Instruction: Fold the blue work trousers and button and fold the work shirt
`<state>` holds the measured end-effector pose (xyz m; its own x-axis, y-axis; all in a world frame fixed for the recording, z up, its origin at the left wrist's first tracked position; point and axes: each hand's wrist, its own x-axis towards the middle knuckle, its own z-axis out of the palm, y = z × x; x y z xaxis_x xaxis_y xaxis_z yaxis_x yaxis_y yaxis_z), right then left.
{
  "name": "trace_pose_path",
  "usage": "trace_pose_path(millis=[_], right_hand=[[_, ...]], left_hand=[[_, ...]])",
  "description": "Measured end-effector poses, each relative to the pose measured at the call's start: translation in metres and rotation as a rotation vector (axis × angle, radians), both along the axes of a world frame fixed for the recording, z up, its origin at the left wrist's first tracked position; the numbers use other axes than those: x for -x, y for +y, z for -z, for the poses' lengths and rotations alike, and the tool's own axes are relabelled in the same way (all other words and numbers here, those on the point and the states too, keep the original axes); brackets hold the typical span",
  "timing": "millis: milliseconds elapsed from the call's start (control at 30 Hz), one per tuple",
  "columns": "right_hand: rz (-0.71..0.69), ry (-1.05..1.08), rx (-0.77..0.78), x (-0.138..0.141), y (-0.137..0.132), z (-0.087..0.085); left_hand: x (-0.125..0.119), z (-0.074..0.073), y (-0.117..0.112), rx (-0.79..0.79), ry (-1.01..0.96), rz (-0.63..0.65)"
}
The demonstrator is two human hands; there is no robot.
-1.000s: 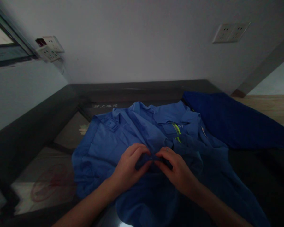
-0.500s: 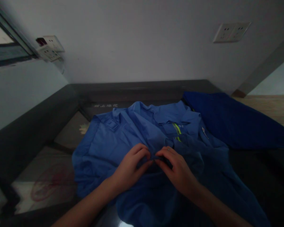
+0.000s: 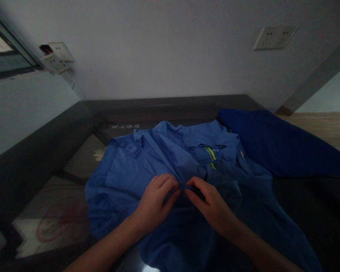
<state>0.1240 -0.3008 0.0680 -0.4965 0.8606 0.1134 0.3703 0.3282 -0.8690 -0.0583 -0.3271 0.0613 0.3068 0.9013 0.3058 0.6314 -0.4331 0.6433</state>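
Blue cloth, likely light, soft and tear-resistant: I see the jacket [image 3: 124,172] lying rumpled under the left hand [image 3: 155,198] and right hand [image 3: 215,204], each pinching its fabric between thumb and fingers; I judge seams or doubled edges the surest hold

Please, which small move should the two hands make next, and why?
I would probably ease the left hand and right hand slightly apart: their fingertips nearly meet at the creased blue jacket, and what lies between them is too dark to make out.
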Motion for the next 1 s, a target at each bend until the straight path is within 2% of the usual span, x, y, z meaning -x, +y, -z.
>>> trace_pose_path(millis=[233,367,467,567,733,867,1000], right_hand=[[0.009,0.056,0.045,0.0030,-0.0037,0.0000],[0.022,0.085,0.053,0.0025,-0.0039,0.0018],[0.064,0.086,0.029,0.0005,-0.0019,0.0018],[0.088,0.068,-0.018,-0.0017,0.0006,0.0020],[0.082,0.030,-0.184,-0.0020,0.0012,0.0043],[0.060,0.012,-0.300,-0.0010,-0.0002,0.0041],[0.068,0.008,-0.309,-0.0016,-0.0010,0.0036]], left_hand=[[0.0000,0.0054,0.0010,-0.317,0.171,-0.056],[0.0027,0.0078,0.0019,-0.415,0.145,-0.040],[0.0038,0.0089,0.0006,-0.357,0.035,-0.009],[0.0028,0.0089,0.0001,-0.183,-0.111,0.010],[0.0008,0.0071,0.0040,0.132,-0.284,-0.100],[0.0009,0.0052,0.0060,0.162,-0.275,-0.035],[0.0011,0.0033,0.0055,0.125,-0.282,-0.015]])
